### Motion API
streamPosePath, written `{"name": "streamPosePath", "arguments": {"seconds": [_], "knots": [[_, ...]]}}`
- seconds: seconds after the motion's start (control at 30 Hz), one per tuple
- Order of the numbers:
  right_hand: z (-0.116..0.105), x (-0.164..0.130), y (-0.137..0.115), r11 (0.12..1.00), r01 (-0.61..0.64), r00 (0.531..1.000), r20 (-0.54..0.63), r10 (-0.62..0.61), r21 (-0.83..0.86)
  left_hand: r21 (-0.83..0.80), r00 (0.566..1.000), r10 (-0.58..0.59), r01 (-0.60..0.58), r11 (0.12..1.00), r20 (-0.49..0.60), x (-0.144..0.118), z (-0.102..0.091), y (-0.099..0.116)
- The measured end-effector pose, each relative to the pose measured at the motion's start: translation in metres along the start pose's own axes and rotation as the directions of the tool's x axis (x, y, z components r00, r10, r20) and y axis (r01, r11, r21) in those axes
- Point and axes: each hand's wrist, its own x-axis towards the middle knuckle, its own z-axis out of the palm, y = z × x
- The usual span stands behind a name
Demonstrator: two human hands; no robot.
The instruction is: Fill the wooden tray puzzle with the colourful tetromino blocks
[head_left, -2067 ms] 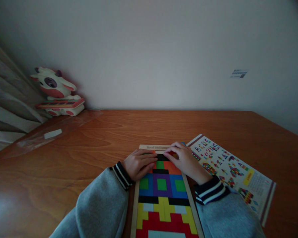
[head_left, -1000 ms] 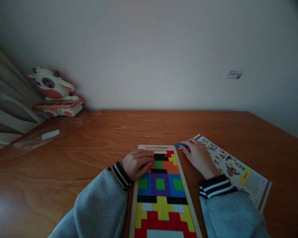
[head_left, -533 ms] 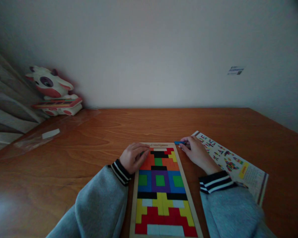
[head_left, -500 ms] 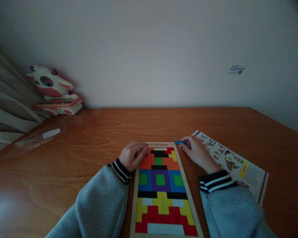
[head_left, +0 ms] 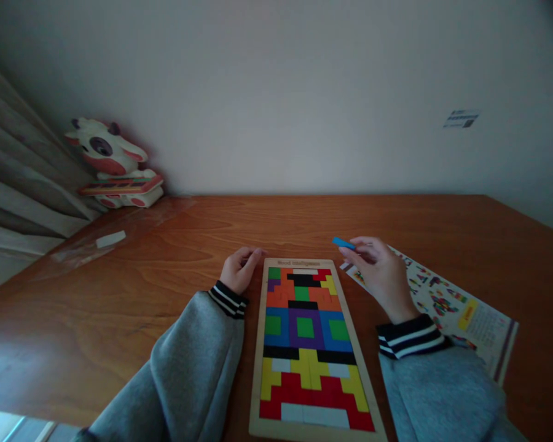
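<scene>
My right hand (head_left: pixel 387 276) pinches a thin blue wooden block (head_left: pixel 343 243) between thumb and fingers, raised beyond the top right corner of the puzzle board. This wooden board (head_left: pixel 299 263) lies lengthwise before me, its frame filled with coloured flat blocks in red, yellow, black, blue, purple, green, orange and white. At the board's top left corner rests my left hand (head_left: pixel 239 270), its fingers curled in and no piece visible in it. Close by, a green block (head_left: pixel 274 272) and a purple block (head_left: pixel 271 285) sit in the upper left corner of the frame.
A printed sheet with colourful figures (head_left: pixel 479 337) lies right of the board, partly under my right arm. At the back left stands a cow-shaped toy keyboard (head_left: pixel 120 166) beside a curtain (head_left: pixel 23 172). Clear tape with a white strip (head_left: pixel 111 239) lies on the wooden table (head_left: pixel 267 221).
My right hand has lifted the blue block up and away from the board's corner. The left hand has drawn back off the board, uncovering the green and purple blocks. The view has shifted slightly.
</scene>
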Motion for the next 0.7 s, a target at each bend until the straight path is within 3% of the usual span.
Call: {"name": "streamPosePath", "arguments": {"seconds": [0.1, 0.33, 0.57, 0.7], "knots": [[0.013, -0.008, -0.010, 0.998, -0.022, 0.996, 0.088, 0.017, 0.063, 0.013, 1.000, 0.006, -0.006, 1.000, 0.002, -0.001, 0.001, 0.000], [0.039, -0.021, -0.016, 0.996, 0.033, 0.941, 0.339, -0.002, -0.088, 0.036, 0.999, 0.013, -0.015, 0.999, 0.052, -0.001, 0.002, -0.002], [0.053, -0.020, -0.007, 0.955, 0.176, 0.936, 0.342, -0.087, -0.237, 0.082, 0.997, 0.019, -0.026, 0.996, 0.080, -0.001, 0.004, -0.004], [0.056, -0.019, -0.007, 0.952, 0.184, 0.943, 0.318, -0.101, -0.243, 0.069, 0.996, 0.019, -0.026, 0.997, 0.091, -0.001, 0.003, -0.004]]}}
